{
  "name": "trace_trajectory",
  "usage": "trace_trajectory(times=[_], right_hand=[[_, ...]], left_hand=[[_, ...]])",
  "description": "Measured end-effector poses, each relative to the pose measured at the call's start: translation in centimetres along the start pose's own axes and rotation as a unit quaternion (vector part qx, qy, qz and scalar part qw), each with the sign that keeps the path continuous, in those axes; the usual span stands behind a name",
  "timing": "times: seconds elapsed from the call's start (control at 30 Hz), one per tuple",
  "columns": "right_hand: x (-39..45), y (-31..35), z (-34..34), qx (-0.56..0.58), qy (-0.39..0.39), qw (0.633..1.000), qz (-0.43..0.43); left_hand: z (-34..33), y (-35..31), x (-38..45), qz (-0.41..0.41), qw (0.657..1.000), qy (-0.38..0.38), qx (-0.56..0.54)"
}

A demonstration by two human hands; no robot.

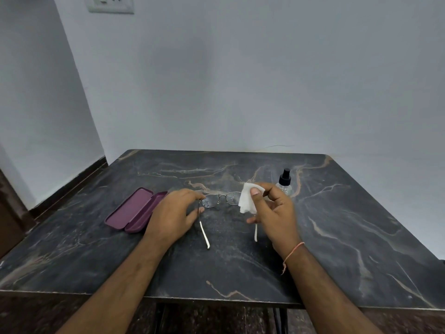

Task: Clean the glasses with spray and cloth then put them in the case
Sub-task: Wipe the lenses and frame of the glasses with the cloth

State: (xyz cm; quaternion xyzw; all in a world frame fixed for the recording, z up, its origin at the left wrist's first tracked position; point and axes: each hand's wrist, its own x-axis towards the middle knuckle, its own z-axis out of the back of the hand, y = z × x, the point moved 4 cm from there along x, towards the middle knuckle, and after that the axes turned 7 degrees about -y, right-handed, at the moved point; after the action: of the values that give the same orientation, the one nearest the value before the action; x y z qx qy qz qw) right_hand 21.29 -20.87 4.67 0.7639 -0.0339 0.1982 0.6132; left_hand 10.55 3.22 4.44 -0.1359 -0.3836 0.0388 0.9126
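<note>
Left hand [173, 214] fingers pinch the glasses [222, 200] at their left hinge. Right hand [273, 210] fingers grip the cloth [248, 197] against the glasses' right lens.

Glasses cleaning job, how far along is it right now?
Spraying looks done: droplets speckle the lenses of the glasses, and the spray bottle stands on the table. Wiping is just starting: the left hand pinches the frame while the right hand holds the cloth. The open purple case is still empty.
</note>
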Motion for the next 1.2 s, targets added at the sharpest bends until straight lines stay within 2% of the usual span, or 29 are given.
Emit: trace_trajectory(times=[0.13,0.27,0.37,0.5,0.57,0.7,0.87,0.97,1.1,1.2], right_hand=[[-0.9,0.3,-0.7,-0.010,0.067,0.998,0.006],[-1.6,0.8,-1.6,-0.122,0.096,0.986,0.061],[-1.5,1.7,-2.2,-0.280,0.089,0.945,0.144],[-0.9,2.2,-3.4,-0.383,0.061,0.910,0.145],[-0.6,2.2,-3.9,-0.429,0.052,0.885,0.174],[-0.5,1.3,-4.8,-0.483,0.025,0.825,0.291],[-1.0,-0.2,-4.9,-0.508,0.038,0.796,0.328],[-0.8,-0.5,-4.8,-0.511,0.055,0.796,0.319],[-0.3,-1.0,-4.6,-0.443,0.088,0.837,0.310],[-0.3,-1.4,-4.9,-0.420,0.112,0.848,0.305]], left_hand=[[0.1,0.1,-0.3,-0.014,1.000,-0.014,-0.010],[0.4,-0.6,-0.7,-0.042,0.998,-0.025,-0.025],[0.5,-0.6,-0.7,-0.052,0.998,-0.027,-0.035],[0.6,-0.6,-0.8,-0.060,0.996,-0.038,-0.047],[0.6,-0.7,-0.9,-0.056,0.996,-0.043,-0.055],[1.0,-0.9,-1.0,-0.060,0.994,-0.045,-0.076],[1.0,-1.1,-1.1,-0.066,0.992,-0.036,-0.106],[1.0,-1.1,-1.1,-0.071,0.991,-0.032,-0.107],[0.6,-0.9,-1.1,-0.075,0.991,-0.032,-0.110],[0.4,-0.8,-1.2,-0.081,0.990,-0.031,-0.114]])
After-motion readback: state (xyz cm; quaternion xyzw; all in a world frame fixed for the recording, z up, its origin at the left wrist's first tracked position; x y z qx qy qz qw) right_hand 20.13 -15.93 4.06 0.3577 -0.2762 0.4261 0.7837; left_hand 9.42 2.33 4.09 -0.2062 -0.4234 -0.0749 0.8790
